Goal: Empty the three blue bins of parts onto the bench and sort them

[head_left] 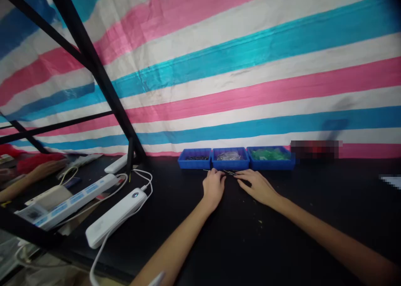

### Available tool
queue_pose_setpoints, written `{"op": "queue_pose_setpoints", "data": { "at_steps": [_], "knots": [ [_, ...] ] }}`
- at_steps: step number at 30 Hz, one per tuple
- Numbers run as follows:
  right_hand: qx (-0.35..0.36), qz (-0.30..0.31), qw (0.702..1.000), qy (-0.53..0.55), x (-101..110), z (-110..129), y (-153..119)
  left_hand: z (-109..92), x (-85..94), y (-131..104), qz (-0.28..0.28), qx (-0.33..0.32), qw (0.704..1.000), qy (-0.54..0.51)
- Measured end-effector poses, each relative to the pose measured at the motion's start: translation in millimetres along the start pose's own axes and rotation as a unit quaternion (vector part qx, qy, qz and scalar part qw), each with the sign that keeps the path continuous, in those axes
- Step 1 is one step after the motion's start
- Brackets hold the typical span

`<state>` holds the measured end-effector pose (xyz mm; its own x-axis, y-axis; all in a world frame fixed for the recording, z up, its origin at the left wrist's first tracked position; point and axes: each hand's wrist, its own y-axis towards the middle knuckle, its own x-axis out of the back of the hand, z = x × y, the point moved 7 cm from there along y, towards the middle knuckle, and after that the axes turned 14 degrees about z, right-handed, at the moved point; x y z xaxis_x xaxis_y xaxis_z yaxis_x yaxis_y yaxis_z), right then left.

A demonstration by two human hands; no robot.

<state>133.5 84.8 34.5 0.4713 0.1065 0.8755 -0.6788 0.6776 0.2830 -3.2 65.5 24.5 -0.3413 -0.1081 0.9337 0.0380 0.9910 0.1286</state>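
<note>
Hands rest side by side on a black table (282,236), both arms reaching forward from the lower edge of the view. The left hand (213,186) lies palm down with fingers curled loosely toward the far side; whether it pinches anything I cannot tell. The right hand (257,185) lies flatter, fingers spread and pointing left, and whether it grips anything is also unclear. Between and just beyond the fingertips lie a few thin metal pins (230,172), too small to make out closely. Right behind them stand three shallow blue trays in a row, touching one another: the left tray (194,163) holds dark small parts, the middle tray (230,164) holds pale clear pieces, and the right tray (272,164) holds green pieces. A striped pink, white and blue sheet (238,68) hangs behind the trays. To the left, a white power strip (114,217) with a cable lies on the table, near a black metal frame (94,64). Another person's hand (46,169) rests at the far left.
</note>
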Motion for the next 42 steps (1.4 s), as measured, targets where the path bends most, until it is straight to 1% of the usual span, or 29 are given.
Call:
{"op": "queue_pose_setpoints", "data": {
  "at_steps": [3,7,9,13,17,19,22,24,26,28,30,35,39,42],
  "knots": [
    [0.004,0.001,1.000,-0.005,-0.1,0.5,-0.1,0.0,0.5,-0.5,-0.002,-0.002,1.000,-0.004],
    [0.009,0.001,1.000,-0.017,0.0,1.3,-0.7,3.4,6.4,-3.6,-0.034,0.043,0.998,0.016],
    [0.007,-0.003,1.000,-0.022,0.1,1.3,-0.8,4.3,7.3,-4.0,-0.038,0.054,0.997,0.029],
    [0.005,-0.018,0.999,-0.036,0.4,-0.5,-0.9,5.4,4.8,-1.5,-0.021,0.042,0.999,0.022],
    [-0.016,-0.028,0.998,-0.047,4.5,-4.4,-2.4,4.4,2.4,0.7,-0.003,0.009,1.000,-0.008],
    [-0.026,-0.028,0.998,-0.053,7.4,-5.2,-3.6,3.6,3.4,0.6,-0.009,-0.002,1.000,-0.014],
    [-0.035,-0.032,0.997,-0.056,9.9,-6.9,-5.3,4.3,7.3,-0.4,-0.033,0.005,0.999,-0.016],
    [-0.048,-0.039,0.997,-0.053,10.1,-10.4,-6.2,2.9,7.8,-0.3,-0.030,0.002,0.999,-0.021],
    [-0.069,-0.051,0.995,-0.051,10.2,-15.0,-7.2,-2.4,5.6,0.3,-0.005,-0.026,0.999,-0.029],
    [-0.086,-0.057,0.993,-0.048,10.2,-18.2,-7.8,-9.7,3.6,0.0,0.018,-0.068,0.997,-0.040],
    [-0.080,-0.058,0.994,-0.037,10.4,-17.1,-7.7,-14.6,3.6,-1.0,0.023,-0.099,0.993,-0.057],
    [0.020,-0.065,0.997,0.031,13.5,-1.0,-7.8,-11.5,7.4,1.7,-0.012,-0.124,0.983,-0.137],
    [0.032,-0.095,0.992,0.081,18.5,1.3,-10.9,-9.1,8.5,6.0,-0.032,-0.157,0.965,-0.208],
    [0.029,-0.097,0.990,0.102,18.8,0.0,-11.9,-12.5,10.2,5.5,-0.040,-0.185,0.947,-0.260]
  ]
}}
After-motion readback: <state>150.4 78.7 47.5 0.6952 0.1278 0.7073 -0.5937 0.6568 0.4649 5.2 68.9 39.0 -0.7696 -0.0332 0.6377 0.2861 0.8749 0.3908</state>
